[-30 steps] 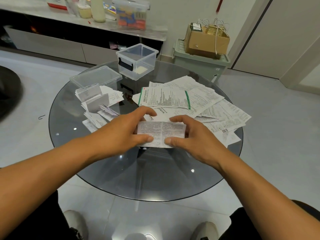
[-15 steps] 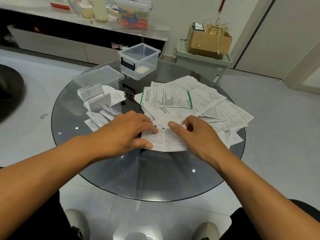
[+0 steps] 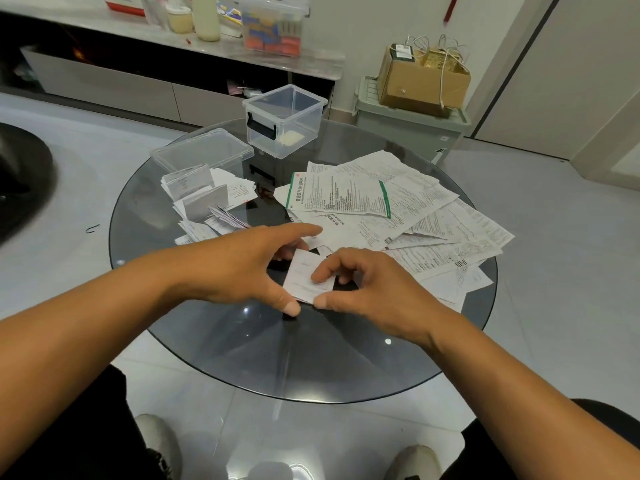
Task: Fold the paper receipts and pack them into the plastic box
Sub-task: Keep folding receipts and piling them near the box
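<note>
Both hands, left [image 3: 242,268] and right [image 3: 367,289], pinch a small receipt [image 3: 303,280] on the table [image 3: 277,358], apparently creasing a fold. Next it likely needs carrying to the box [image 3: 285,121].

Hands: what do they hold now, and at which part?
Both hands, left hand and right hand, hold one folded receipt: thumbs at its near edge, fingers on top.

- The left hand [image 3: 239,268] reaches in palm down, forefinger stretched straight forward, thumb tip pressed low near the other thumb.
- The right hand [image 3: 370,289] is curled, its forefinger bent down toward its own thumb, pinching.
- Both bare forearms slant inward from the lower corners.
</note>
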A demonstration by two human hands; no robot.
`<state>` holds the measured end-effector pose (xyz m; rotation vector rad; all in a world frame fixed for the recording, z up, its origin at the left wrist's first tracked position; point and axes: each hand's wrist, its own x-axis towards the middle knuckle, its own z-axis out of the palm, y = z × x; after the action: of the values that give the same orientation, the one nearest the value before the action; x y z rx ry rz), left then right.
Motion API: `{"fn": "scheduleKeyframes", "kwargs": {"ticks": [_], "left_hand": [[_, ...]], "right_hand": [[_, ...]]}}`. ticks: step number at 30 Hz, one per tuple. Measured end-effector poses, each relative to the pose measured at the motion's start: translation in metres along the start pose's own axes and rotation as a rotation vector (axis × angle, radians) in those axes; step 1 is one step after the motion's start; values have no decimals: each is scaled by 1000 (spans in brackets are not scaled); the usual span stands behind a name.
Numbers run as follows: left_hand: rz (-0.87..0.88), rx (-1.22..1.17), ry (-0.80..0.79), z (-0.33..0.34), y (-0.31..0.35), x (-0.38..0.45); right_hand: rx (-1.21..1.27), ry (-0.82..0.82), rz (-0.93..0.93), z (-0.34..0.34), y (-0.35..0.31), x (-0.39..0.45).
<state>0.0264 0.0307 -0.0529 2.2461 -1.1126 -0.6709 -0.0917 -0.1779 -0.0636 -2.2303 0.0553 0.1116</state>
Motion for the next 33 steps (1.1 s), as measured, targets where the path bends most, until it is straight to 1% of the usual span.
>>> {"fn": "scheduleKeyframes", "kwargs": {"ticks": [1,3,6,9,16,19,21,24,26,30,31,33], "left_hand": [[-5,-13,3,-1,1,-1],[-15,-19,72,3,4,-1],[5,38,156,12,11,2],[-37,54,155,13,13,4],[-46,35,102,10,17,2],[-34,37,102,9,16,3],[-27,46,123,10,14,2],[-16,100,193,11,9,1],[-20,25,255,11,8,1],[-35,-284,345,8,15,2],[-39,-342,369,8,17,3],[-59,-469,401,8,22,2]], "right_hand": [[-20,-11,-7,1,-1,1],[-48,-18,-19,3,-1,4],[-56,-25,3,2,1,8],[-77,-18,27,-2,2,11],[-129,227,80,6,6,19],[-181,276,87,10,5,22],[-138,245,84,9,3,21],[41,166,62,6,3,20],[168,168,24,6,4,19],[375,288,-15,2,0,18],[426,294,-7,0,-1,17],[462,256,17,-3,-3,16]]}}
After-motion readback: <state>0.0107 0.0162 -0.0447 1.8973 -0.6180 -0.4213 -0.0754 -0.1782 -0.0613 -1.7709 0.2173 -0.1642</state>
